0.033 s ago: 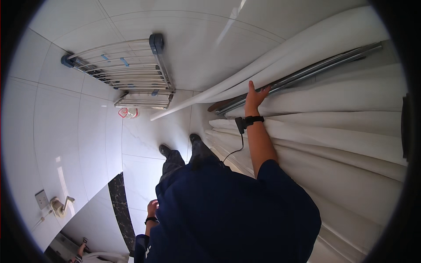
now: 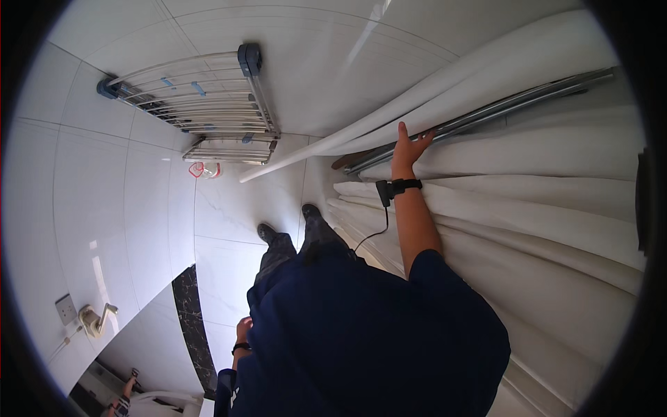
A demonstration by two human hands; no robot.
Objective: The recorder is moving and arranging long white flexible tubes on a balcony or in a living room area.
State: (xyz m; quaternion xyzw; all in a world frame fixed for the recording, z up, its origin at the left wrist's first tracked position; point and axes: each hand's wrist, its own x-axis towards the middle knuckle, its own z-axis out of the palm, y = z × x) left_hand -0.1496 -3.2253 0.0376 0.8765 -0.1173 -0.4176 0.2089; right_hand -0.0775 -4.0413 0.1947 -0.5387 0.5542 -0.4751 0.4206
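My right hand [image 2: 411, 149] is raised to two long grey metal poles [image 2: 500, 110], which lean side by side among white curtains [image 2: 528, 156]. Its thumb points up, well apart from the fingers, and the fingertips reach the poles; I see no grip round them. A black band with a small box and a cable [image 2: 385, 193] is on that wrist. Down at my left side hangs my left hand [image 2: 244, 327], a dark band on its wrist. My dark blue shirt partly covers it, so its fingers do not show clearly.
A folding drying rack [image 2: 222, 108] leans against the tiled wall beyond my feet. Near its foot sits a clear bottle with a red handle [image 2: 208, 169]. To the left are a wall socket [image 2: 66, 310] and a crank handle [image 2: 97, 318]. A person's arm [image 2: 129, 389] shows at lower left.
The view has shifted slightly, so the rack and bottle sit a little higher. My right hand stays at the poles, and my left hand stays by my side.
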